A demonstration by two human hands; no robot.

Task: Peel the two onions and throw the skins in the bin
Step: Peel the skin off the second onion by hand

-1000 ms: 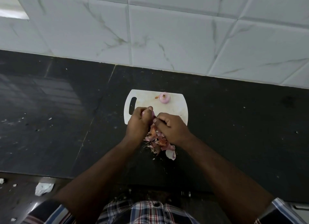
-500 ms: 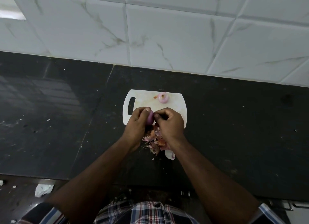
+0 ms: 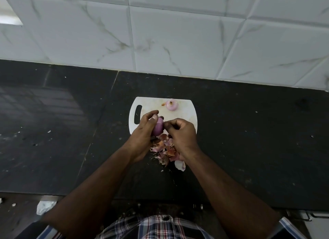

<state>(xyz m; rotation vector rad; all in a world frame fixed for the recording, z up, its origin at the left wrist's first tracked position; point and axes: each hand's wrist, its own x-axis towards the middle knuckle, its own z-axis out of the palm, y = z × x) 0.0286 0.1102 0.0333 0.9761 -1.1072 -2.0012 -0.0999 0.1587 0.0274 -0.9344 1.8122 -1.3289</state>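
- I am watching my left hand (image 3: 145, 130) gripping the second onion (image 3: 158, 127) above the near edge of the cutting board (image 3: 185, 112), fingers and thumb curled round it; my right hand (image 3: 181, 132) is curling against the onion's right side, seemingly pinching at a bit of skin (its fingertips are hidden, so I cannot tell what it is actually holding)
- the peeled onion (image 3: 171, 104) is sitting at the board's far edge, apart from both hands
- the skins (image 3: 164, 149) are piling on the bench just off the board's near edge, under my wrists
- I am judging the bared onion smooth, firm and probably slippery, so cupping it round the middle is suiting it; the skins are looking papery, light and brittle, best gathered in a loose handful
- the bench is lying open left and right of the board; the tiled wall (image 3: 178, 34) is closing off the far edge; no bin is showing
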